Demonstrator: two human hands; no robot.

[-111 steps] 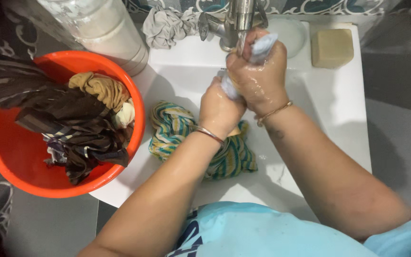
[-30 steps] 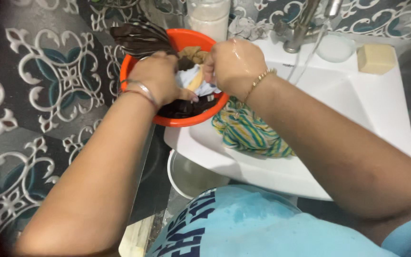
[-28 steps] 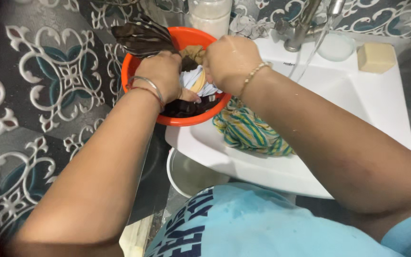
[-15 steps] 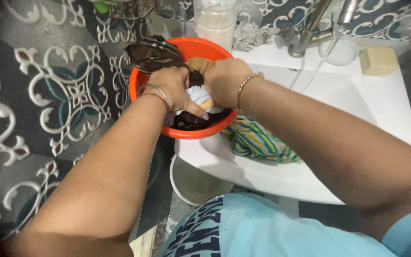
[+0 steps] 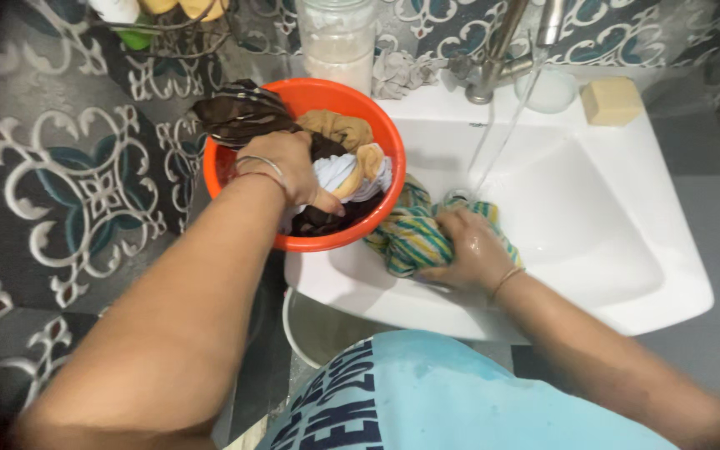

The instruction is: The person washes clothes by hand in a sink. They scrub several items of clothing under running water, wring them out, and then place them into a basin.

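head: right hand grips striped cloth.

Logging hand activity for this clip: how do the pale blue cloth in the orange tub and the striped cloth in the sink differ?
The pale blue cloth is plain and pale; the striped cloth has green, yellow and teal bands. The blue one lies twisted on dark clothes in the orange tub, under the left hand; the striped one lies bunched in the white sink, under the right hand. Both are crumpled.

Soap bar nr tap; jar behind.
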